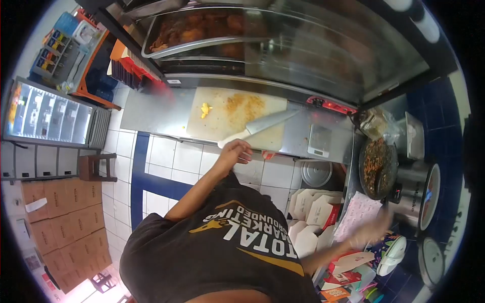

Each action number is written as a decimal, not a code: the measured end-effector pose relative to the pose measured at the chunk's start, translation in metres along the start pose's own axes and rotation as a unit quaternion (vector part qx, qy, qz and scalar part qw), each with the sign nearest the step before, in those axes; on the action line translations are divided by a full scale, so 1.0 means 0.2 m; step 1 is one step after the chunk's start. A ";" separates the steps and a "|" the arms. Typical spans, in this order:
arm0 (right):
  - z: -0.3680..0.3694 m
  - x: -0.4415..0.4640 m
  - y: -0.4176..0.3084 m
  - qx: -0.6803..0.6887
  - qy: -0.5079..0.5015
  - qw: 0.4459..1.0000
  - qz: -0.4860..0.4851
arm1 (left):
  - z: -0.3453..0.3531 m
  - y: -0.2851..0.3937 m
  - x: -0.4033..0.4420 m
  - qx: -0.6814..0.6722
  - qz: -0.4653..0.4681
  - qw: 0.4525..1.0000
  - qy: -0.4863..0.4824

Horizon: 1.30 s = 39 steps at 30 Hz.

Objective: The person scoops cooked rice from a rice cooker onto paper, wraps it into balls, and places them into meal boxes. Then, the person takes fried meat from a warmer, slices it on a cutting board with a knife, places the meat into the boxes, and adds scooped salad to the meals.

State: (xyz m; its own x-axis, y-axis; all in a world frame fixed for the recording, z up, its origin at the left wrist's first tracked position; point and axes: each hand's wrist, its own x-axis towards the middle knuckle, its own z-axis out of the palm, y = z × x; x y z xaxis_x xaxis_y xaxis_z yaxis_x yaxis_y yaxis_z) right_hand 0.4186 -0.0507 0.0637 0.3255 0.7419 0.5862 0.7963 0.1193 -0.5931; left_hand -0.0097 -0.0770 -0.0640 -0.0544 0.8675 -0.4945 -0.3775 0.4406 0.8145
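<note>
My left hand [236, 151] hovers at the counter's front edge, just below the handle of a large cleaver-like knife [268, 121]. Its fingers are loosely curled with small gaps, and I see nothing in them. The knife lies aslant on a white cutting board [202, 123], which bears brown crumbs and a small yellow piece of food [205, 110]. Stretched out to the right, my right hand [374, 227] is smeared by motion, so its fingers are unclear. It is beside a sheet of pink-patterned paper [357, 214] and near open food boxes [323, 209].
A digital scale [319, 140] sits right of the board. Farther right are a dark stone mortar [376, 169] of chopped reddish-green food and a steel pot [414, 194]. A glass display cabinet [313, 60] with a tray of browned food [197, 33] rises behind the counter.
</note>
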 end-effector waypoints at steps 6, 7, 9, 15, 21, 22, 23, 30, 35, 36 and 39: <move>1.68 -0.19 -1.54 0.237 -0.303 0.864 -0.324 | -0.39 0.29 -0.03 -0.033 0.064 0.995 0.068; 1.85 -0.24 -1.68 0.151 -0.243 0.894 -0.345 | -0.45 0.31 -0.05 -0.048 0.074 0.992 0.087; 2.07 -0.19 -1.82 0.058 -0.174 0.916 -0.357 | -0.58 0.34 -0.09 -0.057 0.084 0.990 0.098; 2.23 0.10 -1.98 -0.204 -0.595 0.768 -0.120 | -0.85 0.32 -0.13 -0.142 0.053 0.976 0.157; 2.27 0.07 -1.89 -0.203 -0.578 0.763 -0.206 | -0.99 0.28 -0.09 -0.136 0.041 0.977 0.158; 2.47 -0.02 -1.78 -0.166 -0.523 0.806 -0.223 | -1.01 0.26 -0.08 -0.143 0.037 0.977 0.153; 2.67 -0.11 -1.67 -0.127 -0.463 0.843 -0.242 | -1.01 0.24 -0.07 -0.146 0.040 0.977 0.148; 2.12 -0.12 -1.78 0.175 -0.375 0.900 -0.140 | -0.94 0.24 0.01 -0.126 0.049 0.984 0.117; 2.02 -0.17 -1.47 0.229 -0.107 0.847 -0.468 | -0.78 0.25 0.08 -0.085 0.037 0.990 0.108; 1.89 -0.15 -1.40 0.231 -0.096 0.837 -0.486 | -0.73 0.24 0.11 -0.076 0.037 0.991 0.104; 1.39 -0.08 -1.04 0.281 -0.251 0.917 -0.128 | -0.55 0.22 0.18 -0.048 0.025 0.994 0.095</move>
State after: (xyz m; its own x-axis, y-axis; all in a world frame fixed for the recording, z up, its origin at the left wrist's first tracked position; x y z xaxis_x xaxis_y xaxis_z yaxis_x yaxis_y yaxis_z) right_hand 0.1063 0.0972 0.0240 -0.2243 0.8359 0.5010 0.3784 0.5485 -0.7457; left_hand -0.1298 -0.0528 -0.0791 -0.2456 0.8249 -0.5091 -0.4550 0.3656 0.8120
